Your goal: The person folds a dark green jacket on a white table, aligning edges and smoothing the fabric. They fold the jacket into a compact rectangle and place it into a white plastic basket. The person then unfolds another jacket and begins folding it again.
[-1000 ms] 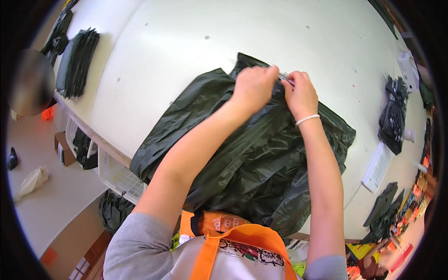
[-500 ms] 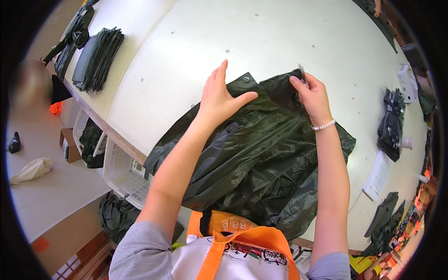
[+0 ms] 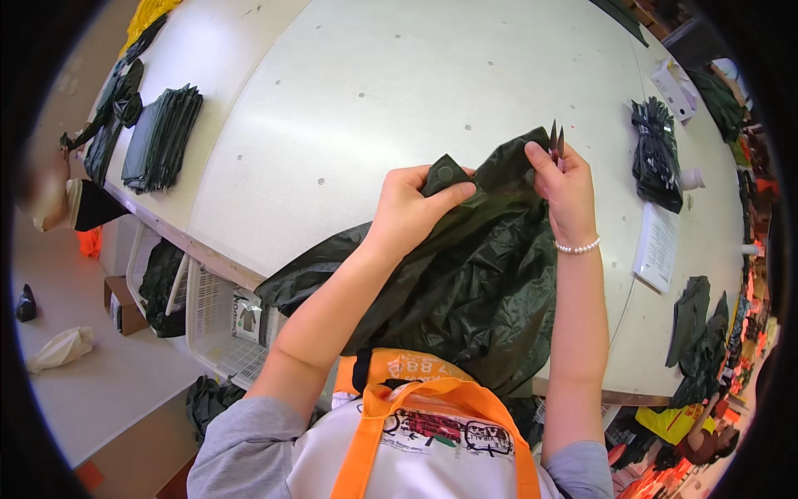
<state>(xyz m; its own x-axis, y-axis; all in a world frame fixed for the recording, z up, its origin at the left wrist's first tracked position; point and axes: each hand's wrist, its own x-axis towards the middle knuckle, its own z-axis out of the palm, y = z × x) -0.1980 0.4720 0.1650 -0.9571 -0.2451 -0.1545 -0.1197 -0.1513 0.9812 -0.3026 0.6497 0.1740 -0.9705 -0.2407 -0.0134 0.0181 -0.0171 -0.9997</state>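
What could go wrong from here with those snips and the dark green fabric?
The pointed snips in the right hand stand up close beside the edge of the dark green fabric, so they might nick it. Their tips could also prick the left hand, now at the snap corner, if the hands came together. The beaded bracelet might catch on the fabric.

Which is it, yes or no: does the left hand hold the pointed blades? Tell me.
No, the pointed blades stick up from the right hand, while the left hand pinches the dark green material.
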